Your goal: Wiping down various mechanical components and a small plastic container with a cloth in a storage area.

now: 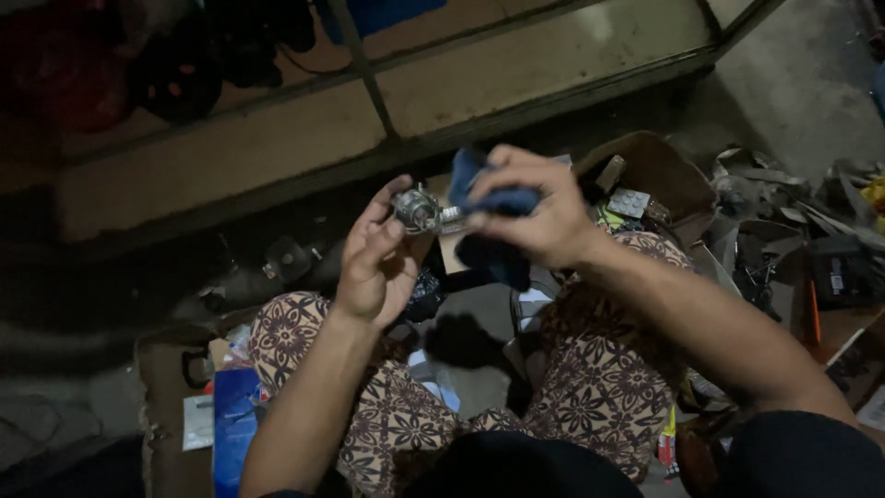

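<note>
resting—apparently—between left hand (373,263), cloth (493,198): metal part (419,210)

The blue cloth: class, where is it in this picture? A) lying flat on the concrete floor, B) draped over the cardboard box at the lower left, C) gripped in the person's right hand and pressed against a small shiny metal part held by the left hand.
C: the blue cloth is bunched in the right hand and meets the small shiny metal part that the left hand pinches above the lap.
</note>
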